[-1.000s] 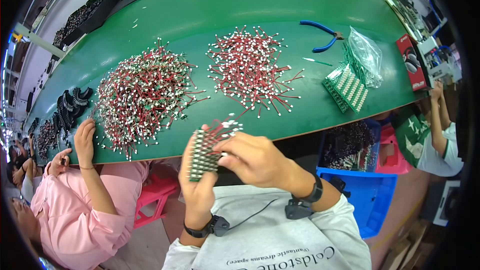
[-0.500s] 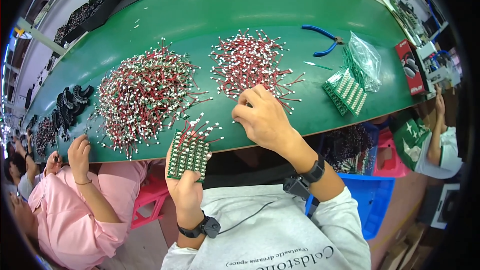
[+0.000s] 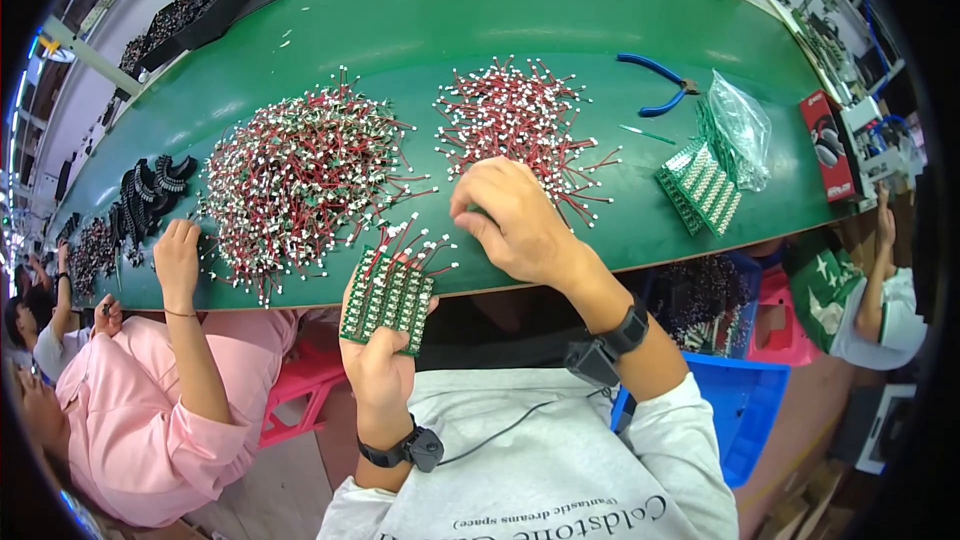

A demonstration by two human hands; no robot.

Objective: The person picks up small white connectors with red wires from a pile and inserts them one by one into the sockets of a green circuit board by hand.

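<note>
A green circuit board panel [image 3: 390, 295] with rows of small parts rests in my left hand [image 3: 383, 375], thumb pressed on its near edge. Red wires with white connectors [image 3: 412, 240] stick out from the panel's far side. My right hand [image 3: 515, 225] hovers just beyond and to the right of the panel, fingers curled toward the thumb. Whatever its fingertips may hold is too small or hidden to make out. Just past that hand lies a pile of red wires with white connectors [image 3: 510, 115]. A larger pile of wired green boards [image 3: 300, 180] spreads to the left.
At the right lie blue-handled cutters [image 3: 655, 85], a thin green tool [image 3: 647, 133], stacked green panels [image 3: 700, 190] and a clear plastic bag [image 3: 742, 130]. A red box [image 3: 828, 145] stands beyond. On my left, a co-worker in pink [image 3: 170, 400] sits close. A blue bin [image 3: 735, 415] is below the table edge.
My right hand has drawn back slightly to the left, away from the wire pile and nearer the panel. The view has shifted a little. My left hand still grips the panel.
</note>
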